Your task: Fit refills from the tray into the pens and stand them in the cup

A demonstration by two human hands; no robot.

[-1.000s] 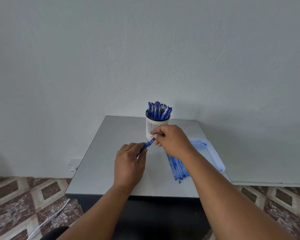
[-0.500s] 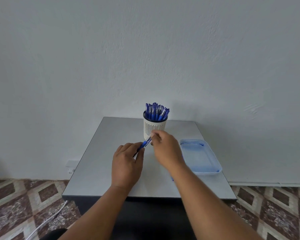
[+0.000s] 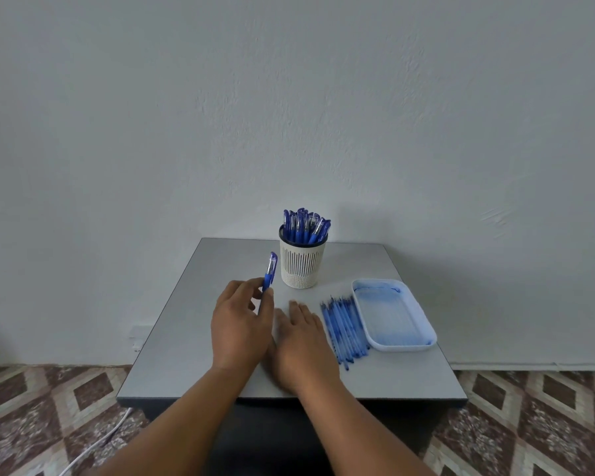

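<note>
Pen (image 3: 269,277) in left grip (image 3: 240,326) — (tip hidden)

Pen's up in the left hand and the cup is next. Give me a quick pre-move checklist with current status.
1. Left hand has a grip on the pen: ok, pinched near its lower end, cap up.
2. Refill seated inside pen: cannot tell.
3. Cup upright: ok.
4. Room in cup: cannot tell, already crowded with pens.
5. Right hand out of the path: ok, flat on table.
6. Refills in tray: not ok, they lie beside it.
</note>
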